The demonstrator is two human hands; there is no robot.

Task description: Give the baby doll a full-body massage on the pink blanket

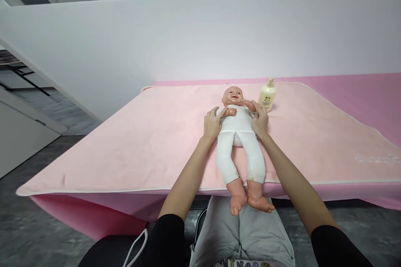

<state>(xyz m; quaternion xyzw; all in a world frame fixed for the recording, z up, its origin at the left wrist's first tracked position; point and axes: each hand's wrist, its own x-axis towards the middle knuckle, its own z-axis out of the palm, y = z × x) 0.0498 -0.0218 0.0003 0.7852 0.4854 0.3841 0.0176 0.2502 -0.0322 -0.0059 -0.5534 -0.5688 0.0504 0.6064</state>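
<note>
A baby doll with a white cloth body and plastic head, arms and feet lies on its back, its feet past the table's near edge. My left hand holds the doll's side and arm on the left, fingers pointing towards its small hand on the chest. On the other side my right hand grips the doll by its raised arm and upper body. Both thumbs and palms are partly hidden. Just behind my right hand stands a pale yellow pump bottle, upright.
A light pink blanket covers most of the table, over a darker pink cloth. A white partition rises along the back. My legs are below the near edge; a white cable hangs at lower left.
</note>
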